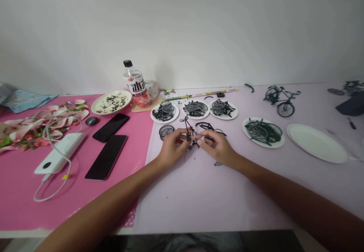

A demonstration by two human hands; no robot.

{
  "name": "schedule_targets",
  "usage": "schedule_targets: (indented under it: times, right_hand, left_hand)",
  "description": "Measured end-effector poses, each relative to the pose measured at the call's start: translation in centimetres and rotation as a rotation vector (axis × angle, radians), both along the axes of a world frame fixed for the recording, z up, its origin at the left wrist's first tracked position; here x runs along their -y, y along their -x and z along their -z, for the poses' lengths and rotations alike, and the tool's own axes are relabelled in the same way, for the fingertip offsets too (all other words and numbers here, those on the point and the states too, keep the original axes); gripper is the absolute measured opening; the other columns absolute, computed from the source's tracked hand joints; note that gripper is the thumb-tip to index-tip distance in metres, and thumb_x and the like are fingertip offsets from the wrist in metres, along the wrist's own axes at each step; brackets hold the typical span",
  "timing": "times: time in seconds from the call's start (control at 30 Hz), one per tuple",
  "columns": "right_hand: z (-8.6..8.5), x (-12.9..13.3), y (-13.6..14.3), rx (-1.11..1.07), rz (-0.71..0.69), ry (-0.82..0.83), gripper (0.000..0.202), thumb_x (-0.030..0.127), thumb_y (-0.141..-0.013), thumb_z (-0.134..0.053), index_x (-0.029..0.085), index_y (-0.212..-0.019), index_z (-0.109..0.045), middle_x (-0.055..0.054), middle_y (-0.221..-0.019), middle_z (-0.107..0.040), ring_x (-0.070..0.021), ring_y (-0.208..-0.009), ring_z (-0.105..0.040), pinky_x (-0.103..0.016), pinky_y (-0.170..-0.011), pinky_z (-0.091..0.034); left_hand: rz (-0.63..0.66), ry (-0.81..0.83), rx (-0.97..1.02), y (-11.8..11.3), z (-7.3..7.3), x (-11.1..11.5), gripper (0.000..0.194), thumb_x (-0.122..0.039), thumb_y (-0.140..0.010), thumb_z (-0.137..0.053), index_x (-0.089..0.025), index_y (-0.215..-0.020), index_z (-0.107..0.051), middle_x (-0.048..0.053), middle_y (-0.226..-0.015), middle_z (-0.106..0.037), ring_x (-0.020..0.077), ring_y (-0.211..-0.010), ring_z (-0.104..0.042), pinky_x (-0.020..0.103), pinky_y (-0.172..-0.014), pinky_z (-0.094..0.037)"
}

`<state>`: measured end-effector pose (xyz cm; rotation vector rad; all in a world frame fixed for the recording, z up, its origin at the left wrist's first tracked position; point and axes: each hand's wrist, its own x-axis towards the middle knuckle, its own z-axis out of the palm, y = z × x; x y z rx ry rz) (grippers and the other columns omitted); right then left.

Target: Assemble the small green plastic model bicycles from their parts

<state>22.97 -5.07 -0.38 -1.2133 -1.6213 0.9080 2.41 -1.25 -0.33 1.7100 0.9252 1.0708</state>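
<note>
Between my hands, just above the pale table cover, is a black toy bicycle frame (187, 124), its thin bars rising past the fingertips. My left hand (174, 146) pinches it from the left. From the right, the fingers of my right hand (215, 146) close on its lower part; any small piece in them is too fine to make out. Two loose black toy wheels (166, 131) lie left of the hands. Behind my right hand rest curved black bicycle parts (205, 126), partly hidden. A small dark part (218, 164) lies below the right wrist.
Plates of black parts (165, 111) stand behind the hands. Rightward are a plate of green parts (263, 132), white plates (317, 144) and an assembled toy bicycle (280, 99). Leftward lie phones (106, 157), a power bank (59, 153), artificial flowers (42, 125) and a bottle (137, 85).
</note>
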Motion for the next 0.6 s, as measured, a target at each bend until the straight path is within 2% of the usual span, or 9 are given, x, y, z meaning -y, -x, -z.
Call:
schedule_targets:
  times: [0.1,0.2,0.3,0.47,0.6]
  right_hand:
    - [-0.46,0.19,-0.02,0.014,0.004,-0.062,0.026,0.041,-0.097,-0.060,0.018,-0.104,-0.070,0.002,-0.070,-0.053,-0.0124,-0.057,-0.041,-0.026,-0.054,-0.036]
    - [-0.39,0.07,-0.15,0.068,0.053,-0.232,0.028,0.037,-0.104,-0.049,0.020,-0.107,-0.071,-0.004,-0.084,-0.061,-0.0163,-0.067,-0.053,-0.029,-0.060,-0.044]
    - [-0.09,-0.14,-0.31,0.154,0.105,-0.378,0.026,0.033,-0.104,-0.052,0.022,-0.114,-0.073,-0.006,-0.094,-0.059,-0.0171,-0.071,-0.055,-0.031,-0.060,-0.048]
    - [-0.20,0.01,-0.29,0.205,0.092,-0.482,0.031,0.025,-0.106,-0.048,0.026,-0.129,-0.068,-0.007,-0.100,-0.055,-0.0193,-0.081,-0.059,-0.033,-0.063,-0.054]
    - [-0.53,0.23,-0.09,0.196,0.079,-0.543,0.028,0.020,-0.105,-0.049,0.025,-0.127,-0.064,-0.009,-0.106,-0.059,-0.0219,-0.093,-0.062,-0.033,-0.068,-0.057]
  left_hand:
    - [-0.003,0.000,0.003,-0.09,-0.09,0.06,0.036,-0.042,-0.091,-0.073,-0.017,-0.117,-0.072,0.017,-0.133,-0.072,0.0236,-0.096,-0.075,0.034,-0.078,-0.065]
    - [-0.015,-0.020,-0.016,-0.17,-0.35,0.15,0.034,-0.041,-0.090,-0.074,-0.017,-0.115,-0.073,0.016,-0.134,-0.072,0.0223,-0.094,-0.076,0.032,-0.077,-0.064]
    - [-0.005,-0.030,-0.021,-0.23,-0.48,0.19,0.032,-0.038,-0.091,-0.073,-0.016,-0.114,-0.073,0.017,-0.135,-0.071,0.0220,-0.093,-0.077,0.031,-0.076,-0.064]
    - [0.008,-0.069,-0.039,-0.13,-0.32,0.18,0.031,-0.034,-0.093,-0.072,-0.017,-0.118,-0.073,0.016,-0.134,-0.072,0.0219,-0.095,-0.077,0.031,-0.078,-0.063]
    - [0.005,-0.150,-0.058,0.12,-0.29,0.19,0.026,-0.033,-0.093,-0.072,-0.018,-0.115,-0.075,0.016,-0.130,-0.072,0.0215,-0.097,-0.076,0.028,-0.075,-0.064]
